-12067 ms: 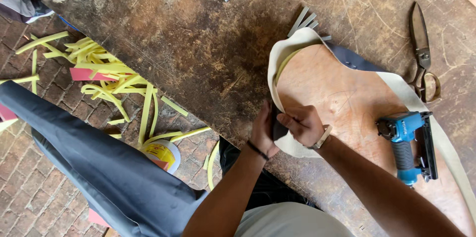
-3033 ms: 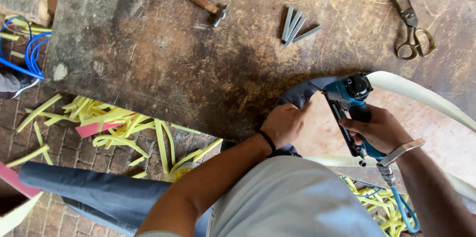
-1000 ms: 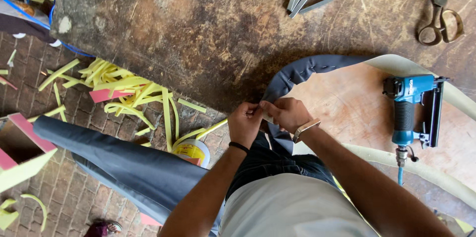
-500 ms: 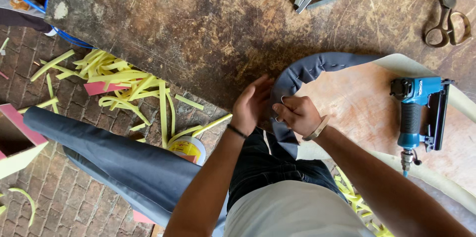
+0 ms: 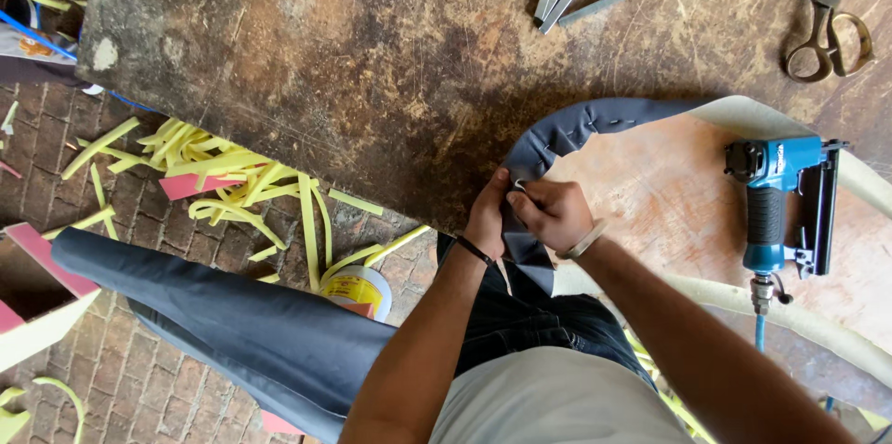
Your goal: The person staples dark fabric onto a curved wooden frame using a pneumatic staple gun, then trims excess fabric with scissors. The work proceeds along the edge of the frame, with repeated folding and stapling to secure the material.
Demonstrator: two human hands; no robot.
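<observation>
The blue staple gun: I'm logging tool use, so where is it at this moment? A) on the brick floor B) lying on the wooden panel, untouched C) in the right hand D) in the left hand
B: the blue staple gun lies on the wooden panel, while both the left hand and right hand pinch the grey fabric at the panel's edge.

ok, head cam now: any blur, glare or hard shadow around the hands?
Head view: sharp throughout, no motion blur on the left hand or right hand; soft, even daylight, no glare; a dark shadow runs along the workbench edge beside the grey fabric; slight wide-angle bend at the borders.
</observation>
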